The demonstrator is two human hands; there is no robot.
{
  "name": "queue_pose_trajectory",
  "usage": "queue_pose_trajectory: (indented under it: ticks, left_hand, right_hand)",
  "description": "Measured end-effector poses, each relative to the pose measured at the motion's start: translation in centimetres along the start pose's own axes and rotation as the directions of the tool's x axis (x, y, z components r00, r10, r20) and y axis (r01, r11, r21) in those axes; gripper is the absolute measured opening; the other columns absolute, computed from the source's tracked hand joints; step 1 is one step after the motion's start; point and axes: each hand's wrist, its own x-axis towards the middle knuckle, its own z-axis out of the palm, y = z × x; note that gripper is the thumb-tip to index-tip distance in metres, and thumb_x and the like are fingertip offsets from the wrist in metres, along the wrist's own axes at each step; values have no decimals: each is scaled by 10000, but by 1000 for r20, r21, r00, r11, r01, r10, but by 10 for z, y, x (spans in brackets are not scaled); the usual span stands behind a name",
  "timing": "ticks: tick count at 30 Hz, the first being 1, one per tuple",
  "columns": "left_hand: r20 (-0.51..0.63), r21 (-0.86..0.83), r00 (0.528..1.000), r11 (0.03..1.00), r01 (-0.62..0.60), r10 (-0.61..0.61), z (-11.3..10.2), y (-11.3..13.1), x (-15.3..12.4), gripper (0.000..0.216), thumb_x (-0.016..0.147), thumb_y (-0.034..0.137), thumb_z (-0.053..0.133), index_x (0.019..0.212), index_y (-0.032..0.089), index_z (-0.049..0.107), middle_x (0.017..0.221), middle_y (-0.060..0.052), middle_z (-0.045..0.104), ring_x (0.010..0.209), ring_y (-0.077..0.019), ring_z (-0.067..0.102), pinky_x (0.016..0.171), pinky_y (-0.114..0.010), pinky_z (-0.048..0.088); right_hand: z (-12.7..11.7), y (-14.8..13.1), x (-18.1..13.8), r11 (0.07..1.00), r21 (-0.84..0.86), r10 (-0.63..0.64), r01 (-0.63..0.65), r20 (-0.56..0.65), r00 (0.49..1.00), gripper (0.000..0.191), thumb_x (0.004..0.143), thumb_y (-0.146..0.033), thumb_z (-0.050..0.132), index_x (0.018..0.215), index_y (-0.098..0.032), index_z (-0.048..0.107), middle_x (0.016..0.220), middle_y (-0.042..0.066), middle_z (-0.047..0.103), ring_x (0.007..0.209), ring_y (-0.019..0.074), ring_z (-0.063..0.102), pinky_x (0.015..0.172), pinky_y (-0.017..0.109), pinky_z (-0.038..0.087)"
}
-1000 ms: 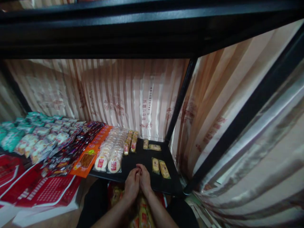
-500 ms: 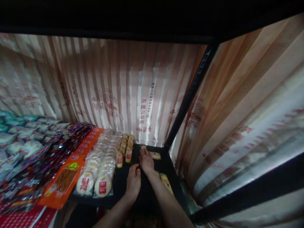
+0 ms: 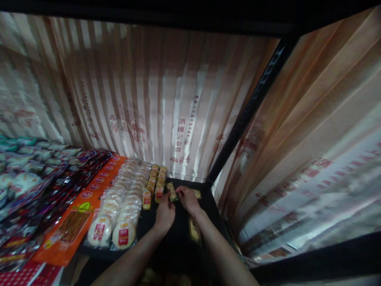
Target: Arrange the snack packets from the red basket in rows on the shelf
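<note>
A small yellow-wrapped snack packet (image 3: 171, 188) lies on the black shelf (image 3: 166, 242), its long side running away from me. My left hand (image 3: 165, 214) is closed at its near end, thumb and fingers pinched in. My right hand (image 3: 188, 199) is curled, with its fingertips at the packet's right edge. Just left stand two rows of similar yellow packets (image 3: 158, 193), red labels facing me. Another yellow packet (image 3: 197, 194) lies behind my right hand, and one more packet (image 3: 194, 230) is partly covered by my right forearm.
Left of the yellow rows are two rows of round, clear-wrapped cakes (image 3: 124, 236), then orange stick-snack bags (image 3: 71, 228) and dark shiny packets (image 3: 56, 190). A black post (image 3: 244, 115) rises at the back right. Printed curtains (image 3: 154, 95) hang behind and to the right.
My right hand, earlier stretched flat over the back of the shelf, is now curled at the packet's side. My left hand has moved up to its near end. The view has shifted slightly.
</note>
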Motion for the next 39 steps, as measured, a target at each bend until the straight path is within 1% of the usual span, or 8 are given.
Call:
queue_pose_trajectory:
  ticks: [4,9,15,21,24,27,33,39]
  left_hand:
    - [1,18,1000,1000,9,-9,11,2,5,548,723,48,413,1265,126,414,1322,-110,481,1248,-189,408,1050,-292,292]
    - [62,-44,995,996,83,-81,18,-8,5,564,708,48,419,1261,158,423,1265,-84,545,1200,-190,465,1012,-284,335]
    - [-36,71,994,992,109,-106,11,-11,-11,467,746,63,401,1197,155,479,1243,-99,528,1145,-184,500,972,-266,363]
    - [-158,-19,985,997,-75,71,11,0,-15,285,752,89,449,1009,134,566,949,-81,612,855,-145,588,807,-246,462]
    - [-155,-96,985,991,-90,75,7,7,-10,239,782,138,444,987,137,567,811,-46,634,731,-131,599,724,-244,479]
    - [-126,-104,991,993,-52,39,1,9,2,216,796,163,453,960,130,590,789,-50,663,722,-136,616,703,-241,476]
    - [-103,-14,994,999,35,-36,-4,4,26,200,796,196,480,897,126,638,894,-89,691,837,-159,632,746,-242,461]
    - [-140,65,990,997,31,-21,3,12,37,387,795,135,439,1169,66,513,1126,-150,615,1064,-186,558,915,-272,400]
  right_hand:
    - [-3,-5,1,999,38,-38,37,45,998,333,758,-133,494,1054,-210,625,1056,68,649,979,195,591,882,308,422]
    - [14,-16,-9,987,136,-112,90,159,981,380,702,-45,477,994,-213,653,1125,86,618,1077,201,550,882,289,427]
    - [10,-11,-30,966,258,12,-38,101,995,305,658,-83,535,897,-211,675,920,47,674,837,181,628,792,294,469]
    - [-27,-14,-27,828,498,216,-258,141,966,176,717,-244,547,812,-179,679,695,14,675,617,143,610,589,253,473]
    - [-38,-18,-26,746,615,199,-254,158,967,266,745,-371,539,847,-167,676,706,18,678,617,138,607,531,231,455]
    - [-36,-17,-31,717,656,195,-237,138,971,299,675,-365,624,904,-177,667,840,36,696,734,162,633,607,255,488]
    - [-7,-11,-34,801,585,94,-128,88,992,267,644,-201,607,910,-205,634,888,15,683,821,175,628,780,309,475]
    - [15,-1,-15,906,392,208,-162,-80,975,167,695,-194,523,834,-187,616,761,18,654,728,170,608,696,280,456]
